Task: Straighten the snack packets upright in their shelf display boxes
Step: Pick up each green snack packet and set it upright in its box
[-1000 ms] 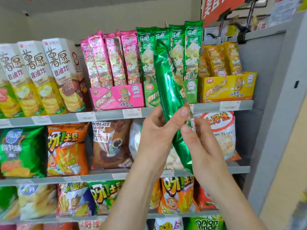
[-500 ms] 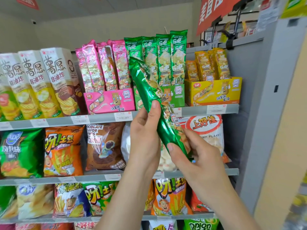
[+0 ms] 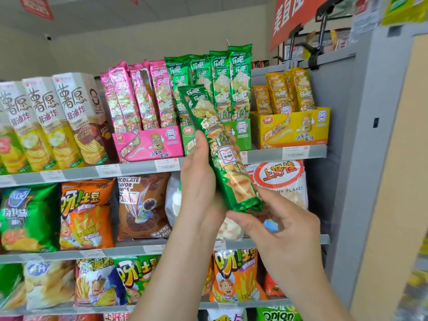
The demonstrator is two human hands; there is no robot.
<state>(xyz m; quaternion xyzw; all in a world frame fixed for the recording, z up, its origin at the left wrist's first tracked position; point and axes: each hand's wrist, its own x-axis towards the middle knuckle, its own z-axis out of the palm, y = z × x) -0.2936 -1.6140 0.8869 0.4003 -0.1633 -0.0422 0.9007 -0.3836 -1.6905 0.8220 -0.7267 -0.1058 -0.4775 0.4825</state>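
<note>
A long green snack packet [image 3: 218,147] is held in front of the top shelf, tilted with its top leaning left and its printed face toward me. My left hand [image 3: 200,179] grips its left side at mid-length. My right hand [image 3: 275,224] holds the packet's bottom end from below, thumb under the crimped seal. Behind it, several green packets [image 3: 228,84] stand upright in the green display box [image 3: 240,133]. Pink packets [image 3: 139,96] stand in the pink box [image 3: 148,144], yellow packets [image 3: 287,91] in the yellow box [image 3: 291,128].
Tall chip cartons [image 3: 51,121] fill the top shelf's left part. The grey shelf rail [image 3: 266,155] carries price tags. Lower shelves hold large crisp bags [image 3: 85,214] and a white shrimp-flake bag [image 3: 281,181]. A grey upright panel [image 3: 361,158] bounds the shelves at the right.
The green packet has turned from edge-on to face-on and dropped lower. My right hand slid down to its bottom end; my left hand now grips its side.
</note>
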